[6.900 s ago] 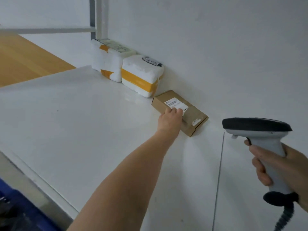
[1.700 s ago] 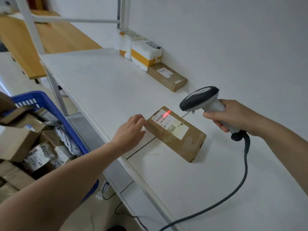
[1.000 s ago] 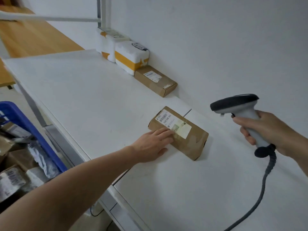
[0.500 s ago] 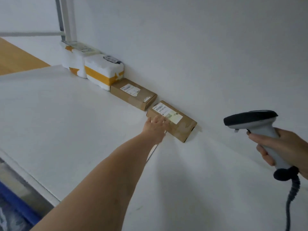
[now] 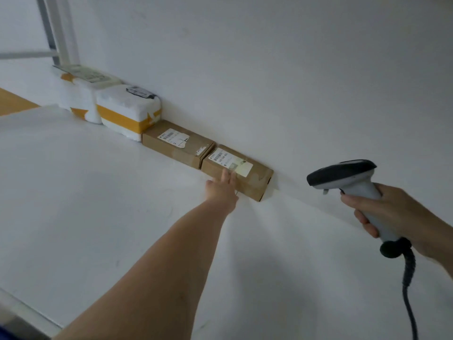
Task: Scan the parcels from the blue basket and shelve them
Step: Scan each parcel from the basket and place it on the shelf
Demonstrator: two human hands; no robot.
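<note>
Left arm is stretched way out across the shelf (image 5: 85,192), and the left hand (image 5: 221,190) has its fingers straight and close together, tips resting on the near top edge of the box (image 5: 255,177). That box lies flat, label up, back against the wall (image 5: 269,69), its left end touching a second box (image 5: 176,148). Further left along the wall sit two foam parcels (image 5: 127,111) with yellow tape, ending by the post (image 5: 63,30). Right hand (image 5: 392,214) is curled round the grip of the scanner (image 5: 343,175), held up off the shelf to the right of the box, nose pointing left, cable (image 5: 409,290) hanging down. Open shelf runs in front of the row and to the right of the box; its front edge cuts across the lower left corner.
</note>
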